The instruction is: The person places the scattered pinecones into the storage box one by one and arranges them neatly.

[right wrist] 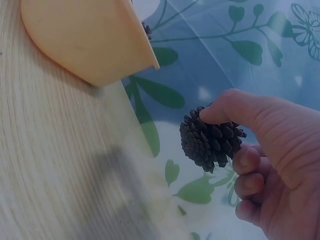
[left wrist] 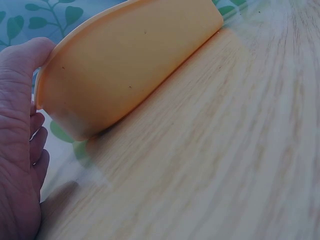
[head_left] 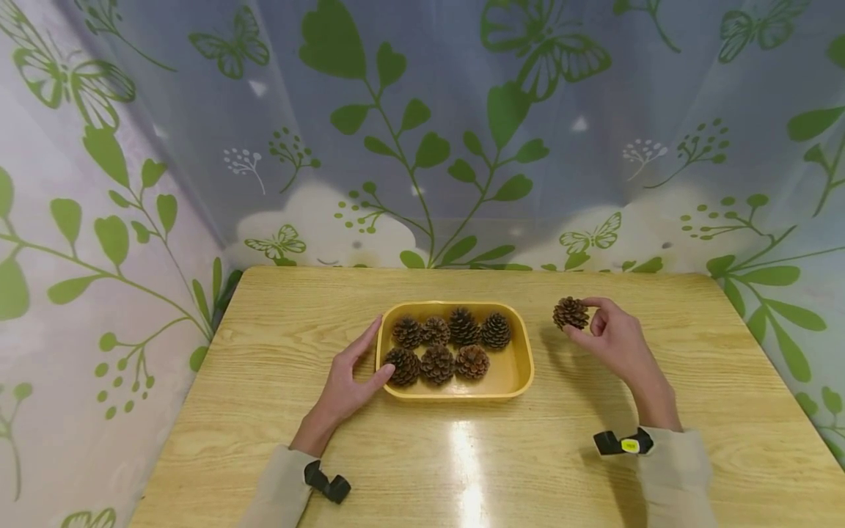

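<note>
A yellow plastic tray (head_left: pixel 508 381) sits on the table with several brown pine cones (head_left: pixel 438 364) in two rows inside it. The left hand (head_left: pixel 346 381) grips its left end, thumb over the near rim and the other fingers along the outer wall; in the left wrist view the thumb (left wrist: pixel 37 52) hooks over the rim. To the right of the tray, the right hand (head_left: pixel 614 337) pinches a single pine cone (head_left: pixel 571 313) between thumb and fingers. The right wrist view shows this cone held above the table, its scales spread.
The pale wooden table (head_left: pixel 264 330) runs back to a curtain (head_left: pixel 429 147) printed with green leaves and butterflies. Similar cloth (head_left: pixel 86 242) hangs along the left side. Black straps with small devices circle both sleeves near the wrists.
</note>
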### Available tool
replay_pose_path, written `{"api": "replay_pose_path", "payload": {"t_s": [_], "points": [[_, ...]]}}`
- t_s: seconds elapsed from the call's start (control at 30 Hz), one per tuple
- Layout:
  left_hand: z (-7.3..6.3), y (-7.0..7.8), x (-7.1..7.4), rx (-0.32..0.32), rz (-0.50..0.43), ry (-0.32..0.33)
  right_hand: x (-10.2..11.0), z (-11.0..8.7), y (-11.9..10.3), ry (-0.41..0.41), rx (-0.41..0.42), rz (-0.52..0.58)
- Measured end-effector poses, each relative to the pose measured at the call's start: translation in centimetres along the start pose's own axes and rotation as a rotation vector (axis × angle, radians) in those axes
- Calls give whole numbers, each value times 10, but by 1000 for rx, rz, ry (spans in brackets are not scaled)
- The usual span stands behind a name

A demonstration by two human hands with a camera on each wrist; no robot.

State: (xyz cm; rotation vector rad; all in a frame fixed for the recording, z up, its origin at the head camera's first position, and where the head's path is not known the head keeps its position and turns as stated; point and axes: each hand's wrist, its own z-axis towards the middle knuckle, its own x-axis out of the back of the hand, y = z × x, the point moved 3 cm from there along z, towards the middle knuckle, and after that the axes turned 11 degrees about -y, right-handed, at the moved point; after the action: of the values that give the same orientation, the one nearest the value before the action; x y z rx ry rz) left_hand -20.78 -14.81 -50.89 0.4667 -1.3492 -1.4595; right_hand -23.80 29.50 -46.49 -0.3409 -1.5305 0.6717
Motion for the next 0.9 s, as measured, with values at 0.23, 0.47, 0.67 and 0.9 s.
{"api": "replay_pose_path", "payload": {"t_s": [0.23, 0.47, 0.67, 0.9], "points": [[0, 0, 0, -14, -1, 4, -1, 1, -11, 5, 18, 0], [0, -1, -1, -9, -6, 4, -1, 0, -22, 18, 53, 1], [0, -1, -1, -12, 1, 4, -1, -1, -32, 20, 69, 14], [1, 0, 0, 0, 6, 1, -4, 0, -44, 11, 92, 41]]}}
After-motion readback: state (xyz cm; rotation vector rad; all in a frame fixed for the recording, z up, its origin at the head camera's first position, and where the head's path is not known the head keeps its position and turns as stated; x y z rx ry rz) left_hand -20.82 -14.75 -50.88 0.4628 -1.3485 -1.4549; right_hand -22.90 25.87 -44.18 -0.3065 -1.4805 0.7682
